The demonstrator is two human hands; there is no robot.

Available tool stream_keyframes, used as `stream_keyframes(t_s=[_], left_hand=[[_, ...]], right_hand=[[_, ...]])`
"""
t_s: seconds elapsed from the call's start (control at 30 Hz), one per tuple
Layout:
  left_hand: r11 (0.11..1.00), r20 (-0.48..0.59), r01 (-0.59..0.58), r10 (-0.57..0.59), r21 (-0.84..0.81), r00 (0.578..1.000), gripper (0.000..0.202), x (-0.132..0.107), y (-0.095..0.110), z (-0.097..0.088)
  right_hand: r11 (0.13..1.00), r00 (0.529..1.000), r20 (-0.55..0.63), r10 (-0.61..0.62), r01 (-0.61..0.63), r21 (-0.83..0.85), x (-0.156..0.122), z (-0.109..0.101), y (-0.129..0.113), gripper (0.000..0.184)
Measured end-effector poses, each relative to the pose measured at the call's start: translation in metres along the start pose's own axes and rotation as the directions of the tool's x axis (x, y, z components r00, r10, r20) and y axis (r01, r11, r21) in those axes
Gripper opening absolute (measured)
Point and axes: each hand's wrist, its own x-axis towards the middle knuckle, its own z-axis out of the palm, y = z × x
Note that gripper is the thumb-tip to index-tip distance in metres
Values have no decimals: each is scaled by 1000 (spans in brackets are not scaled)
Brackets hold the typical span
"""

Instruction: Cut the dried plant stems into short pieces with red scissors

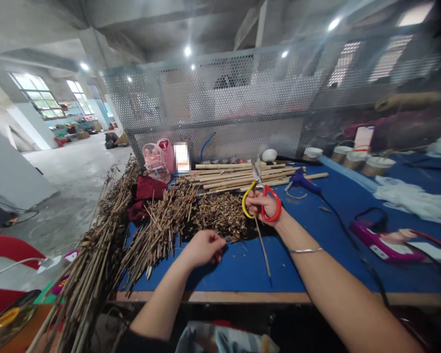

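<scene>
My right hand (264, 210) grips scissors (261, 196) with one yellow and one red loop, blades pointing up and away. A thin brown stick (263, 249) hangs from the same hand toward me over the blue table (238, 267). My left hand (205, 247) is curled shut just in front of a heap of short cut dry stalks (220, 215); what it holds, if anything, is hidden. A thin metal bangle (306, 250) sits on my right wrist.
Long dry stalks (106, 245) lie piled at the table's left edge. Pale thicker sticks (242, 176) lie at the back beside a blue glue gun (301, 180). A pink bag (159, 159), white-lidded tubs (356, 159), white cloth (415, 198) and a purple tool (378, 242) stand around. A mesh screen (242, 103) closes the back.
</scene>
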Motion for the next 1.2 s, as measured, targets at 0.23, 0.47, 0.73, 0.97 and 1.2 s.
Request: stream_keyframes(t_s=[0.23, 0.47, 0.73, 0.97, 1.2], left_hand=[[1000, 187, 3, 2, -26, 982, 31, 24, 28, 2], [996, 152, -78, 83, -41, 985, 33, 45, 44, 1], [971, 241, -72, 129, -230, 962, 31, 38, 40, 11], [897, 169, -32, 118, -441, 979, 32, 31, 34, 7], [898, 217, 71, 28, -433, 976, 36, 36, 44, 12]], right_hand=[[997, 1000, -5, 14, -13, 81, 1, -16, -4, 30], [1000, 1000, 22, 10, -11, 10, 0, 1, 13, 31], [935, 988, 55, -145, 155, -320, -14, 32, 24, 28], [902, 985, -48, -167, 133, -410, -19, 40, 19, 34], [952, 991, -56, -125, 104, -287, -18, 43, 23, 35]])
